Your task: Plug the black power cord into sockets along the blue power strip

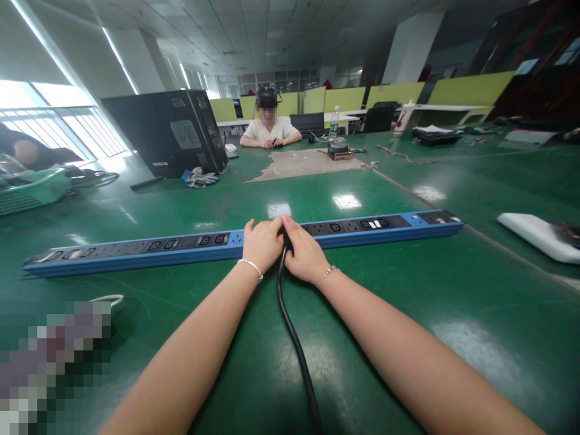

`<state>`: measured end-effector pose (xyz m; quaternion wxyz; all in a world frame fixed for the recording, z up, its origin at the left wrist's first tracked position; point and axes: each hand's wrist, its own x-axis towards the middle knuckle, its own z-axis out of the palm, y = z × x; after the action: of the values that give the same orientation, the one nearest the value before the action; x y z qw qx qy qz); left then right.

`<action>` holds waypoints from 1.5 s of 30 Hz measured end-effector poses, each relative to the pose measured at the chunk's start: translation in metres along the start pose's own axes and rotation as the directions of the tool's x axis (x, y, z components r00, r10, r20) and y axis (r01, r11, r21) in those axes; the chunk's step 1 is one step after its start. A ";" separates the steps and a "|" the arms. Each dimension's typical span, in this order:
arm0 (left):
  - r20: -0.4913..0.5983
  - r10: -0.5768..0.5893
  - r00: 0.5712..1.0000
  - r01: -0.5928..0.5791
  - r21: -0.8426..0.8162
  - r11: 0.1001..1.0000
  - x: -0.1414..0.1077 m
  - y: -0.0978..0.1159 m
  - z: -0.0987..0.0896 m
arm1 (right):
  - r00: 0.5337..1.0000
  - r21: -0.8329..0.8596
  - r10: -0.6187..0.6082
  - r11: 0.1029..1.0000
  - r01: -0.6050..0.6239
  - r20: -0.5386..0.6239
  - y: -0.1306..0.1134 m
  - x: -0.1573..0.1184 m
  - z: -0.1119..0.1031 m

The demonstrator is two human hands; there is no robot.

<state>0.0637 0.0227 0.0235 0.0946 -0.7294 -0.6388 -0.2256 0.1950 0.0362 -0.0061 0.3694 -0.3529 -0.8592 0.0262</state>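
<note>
A long blue power strip (140, 261) with black sockets lies across the green table. Over its middle, my left hand (263, 246) and my right hand (306, 251) meet at the fingertips. Both are closed around the end of a black power cord (294, 332), which comes up from the near edge of the table. My fingers hide the cord's end and the part of the strip beneath, so I cannot tell whether a plug sits in a socket.
A black computer case (167, 133) stands back left, with a glove (199, 177) beside it. A green basket (34, 192) is at far left, a white object (534, 235) at right. Across the table sits a person (269, 130), near a bottle (334, 124).
</note>
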 end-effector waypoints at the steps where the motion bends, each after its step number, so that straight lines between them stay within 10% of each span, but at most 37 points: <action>1: 0.017 0.002 1.000 -0.001 -0.026 1.000 -0.001 -0.002 0.000 | 1.000 0.017 -0.006 1.000 0.006 0.013 -0.001 0.000 0.000; 37: -0.064 0.103 0.993 -0.097 0.088 0.991 -0.015 -0.021 0.019 | 0.986 0.017 0.034 0.999 -0.032 -0.162 0.013 0.010 0.013; 45: -0.032 0.097 0.995 -0.093 0.101 0.991 -0.014 -0.022 0.018 | 0.786 0.195 0.297 0.954 -0.226 -0.543 0.028 0.031 -0.049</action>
<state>0.0448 0.0214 -0.0021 0.1532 -0.7491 -0.6118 -0.2024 0.2289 0.0659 0.0405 0.6206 -0.4377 -0.6503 0.0226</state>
